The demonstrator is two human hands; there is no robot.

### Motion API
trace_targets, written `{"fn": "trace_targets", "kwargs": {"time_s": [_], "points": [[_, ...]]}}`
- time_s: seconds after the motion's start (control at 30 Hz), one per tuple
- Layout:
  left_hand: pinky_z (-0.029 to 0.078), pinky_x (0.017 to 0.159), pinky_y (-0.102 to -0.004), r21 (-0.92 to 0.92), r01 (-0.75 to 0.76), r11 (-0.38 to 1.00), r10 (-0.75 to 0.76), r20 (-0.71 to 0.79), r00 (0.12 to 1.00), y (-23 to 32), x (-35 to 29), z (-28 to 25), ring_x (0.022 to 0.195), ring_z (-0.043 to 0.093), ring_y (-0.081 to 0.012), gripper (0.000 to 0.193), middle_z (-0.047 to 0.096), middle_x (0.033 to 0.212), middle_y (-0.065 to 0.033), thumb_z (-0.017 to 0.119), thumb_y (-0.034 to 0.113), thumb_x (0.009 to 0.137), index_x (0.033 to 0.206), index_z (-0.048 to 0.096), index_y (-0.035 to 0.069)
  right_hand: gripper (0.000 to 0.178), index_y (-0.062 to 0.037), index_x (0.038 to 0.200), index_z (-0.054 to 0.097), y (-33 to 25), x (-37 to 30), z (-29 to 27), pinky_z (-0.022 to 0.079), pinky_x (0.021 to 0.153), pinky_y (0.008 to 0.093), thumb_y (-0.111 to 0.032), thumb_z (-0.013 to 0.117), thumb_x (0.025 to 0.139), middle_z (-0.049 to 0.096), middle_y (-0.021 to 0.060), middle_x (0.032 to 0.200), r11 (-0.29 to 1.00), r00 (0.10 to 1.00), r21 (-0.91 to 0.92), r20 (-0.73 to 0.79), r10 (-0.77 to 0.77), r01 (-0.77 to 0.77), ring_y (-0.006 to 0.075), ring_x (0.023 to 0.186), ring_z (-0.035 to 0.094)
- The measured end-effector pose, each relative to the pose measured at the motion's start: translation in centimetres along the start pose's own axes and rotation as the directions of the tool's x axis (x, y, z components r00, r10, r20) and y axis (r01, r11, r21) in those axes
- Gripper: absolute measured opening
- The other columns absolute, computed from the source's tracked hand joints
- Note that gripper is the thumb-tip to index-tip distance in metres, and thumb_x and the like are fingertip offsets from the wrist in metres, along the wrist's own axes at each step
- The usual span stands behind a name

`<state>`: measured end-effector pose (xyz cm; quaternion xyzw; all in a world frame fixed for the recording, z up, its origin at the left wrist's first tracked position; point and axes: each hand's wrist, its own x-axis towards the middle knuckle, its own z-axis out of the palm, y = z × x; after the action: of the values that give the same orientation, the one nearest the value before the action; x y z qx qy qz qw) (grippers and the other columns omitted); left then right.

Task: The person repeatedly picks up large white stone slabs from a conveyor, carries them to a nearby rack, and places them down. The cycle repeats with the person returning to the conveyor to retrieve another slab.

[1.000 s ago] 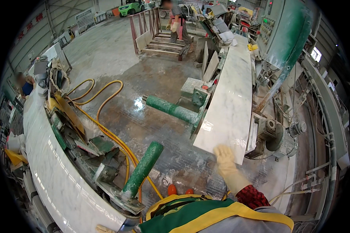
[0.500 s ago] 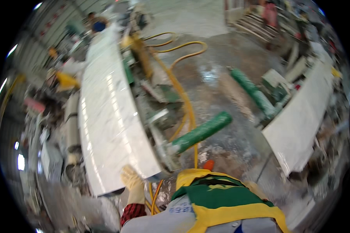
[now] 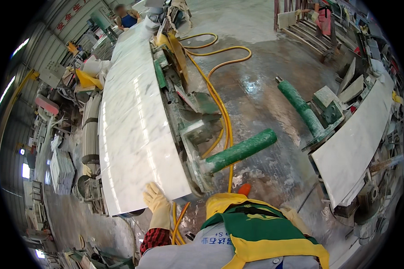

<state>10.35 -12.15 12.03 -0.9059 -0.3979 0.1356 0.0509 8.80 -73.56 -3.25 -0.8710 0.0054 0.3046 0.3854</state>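
My left hand (image 3: pixel 155 202), in a pale yellow rubber glove with a red-and-black checked sleeve behind it, lies on the near end of a long white marble slab (image 3: pixel 137 148). Its fingers are stretched out and slightly apart on the polished, grey-veined face, close to the slab's front edge. To the right of my body, part of a pale glove (image 3: pixel 296 220) shows past my green and yellow apron (image 3: pixel 265 224). That is my right hand; its fingers are hidden behind the apron.
Green rollers (image 3: pixel 244 150) on metal stands jut out right of the slab. Yellow hoses (image 3: pixel 220 105) snake over the wet floor. Another white slab (image 3: pixel 352 148) leans at right. A person in a blue apron (image 3: pixel 129 20) is at the far end. Stacked slabs (image 3: pixel 62 171) stand at left.
The view has turned slightly, so the slab and rollers sit a little further right, and the blur has gone. My left hand stays on the slab's near end.
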Motion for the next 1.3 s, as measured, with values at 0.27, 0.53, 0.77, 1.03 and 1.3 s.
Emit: {"fn": "trace_targets", "kwargs": {"time_s": [0.27, 0.53, 0.77, 1.03, 1.3], "points": [[0.017, 0.124, -0.0529, 0.048, 0.012, 0.999, -0.013, 0.037, 0.999, 0.4, -0.5, -1.4, 0.153, 0.021, -0.0471, 0.084, 0.014, 0.171, -0.0168, 0.058, 0.018, 0.095, 0.163, 0.010, 0.008, 0.051, -0.0038, 0.140, 0.059, -4.0, 0.8, 1.9, 0.047, 0.108, 0.0356, -0.031, 0.057, 0.097, 0.062, 0.0190, 0.141, 0.903, 0.943, 0.271, 0.104, 0.317, -0.334, 0.0310, 0.130, 0.060], [0.016, 0.124, -0.0530, 0.044, -0.013, 0.999, 0.006, 0.154, 0.988, 1.4, -1.5, -4.4, 0.153, 0.019, -0.0482, 0.093, 0.014, 0.170, -0.0173, 0.065, 0.024, 0.092, 0.163, 0.007, 0.006, 0.042, -0.0013, 0.122, 0.068, 4.6, -1.7, 5.1, 0.049, 0.106, 0.0367, -0.022, 0.072, 0.086, 0.064, 0.0232, 0.134, 0.900, 0.936, 0.266, 0.025, 0.352, -0.346, 0.0386, 0.126, 0.061], [0.019, 0.123, -0.0551, -0.132, -0.163, 0.978, 0.186, 0.185, 0.965, -4.7, 7.2, -0.8, 0.152, 0.019, -0.0479, 0.087, 0.022, 0.168, -0.0148, 0.058, 0.052, 0.095, 0.163, 0.017, 0.016, 0.062, 0.0108, 0.137, 0.056, 8.5, -1.5, 6.9, 0.046, 0.106, 0.0378, -0.033, 0.071, 0.095, 0.062, 0.0228, 0.137, 0.995, 0.989, 0.003, 0.104, -0.103, 0.103, 0.0274, 0.126, 0.059], [0.025, 0.116, -0.0657, -0.122, 0.147, 0.982, -0.154, -0.045, 0.987, 3.4, 9.5, -3.3, 0.148, 0.027, -0.0480, 0.078, 0.024, 0.169, -0.0100, 0.045, 0.065, 0.099, 0.163, 0.023, 0.027, 0.050, -0.0012, 0.136, 0.061, -1.4, -3.3, 3.4, 0.053, 0.097, 0.0366, -0.026, 0.068, 0.093, 0.066, 0.0213, 0.134, 0.889, 0.989, 0.435, 0.035, 0.140, -0.141, 0.0317, 0.115, 0.066], [0.017, 0.119, -0.0639, -0.168, 0.119, 0.979, -0.123, -0.012, 0.992, 3.1, 11.1, -4.5, 0.151, 0.020, -0.0503, 0.083, 0.015, 0.171, -0.0170, 0.034, 0.071, 0.100, 0.166, 0.014, 0.024, 0.035, 0.0001, 0.115, 0.066, -2.6, -6.9, 0.2, 0.051, 0.102, 0.0414, -0.014, 0.064, 0.083, 0.065, 0.0296, 0.125, 0.885, 0.944, -0.332, 0.087, -0.318, 0.328, 0.0448, 0.118, 0.062]]}}
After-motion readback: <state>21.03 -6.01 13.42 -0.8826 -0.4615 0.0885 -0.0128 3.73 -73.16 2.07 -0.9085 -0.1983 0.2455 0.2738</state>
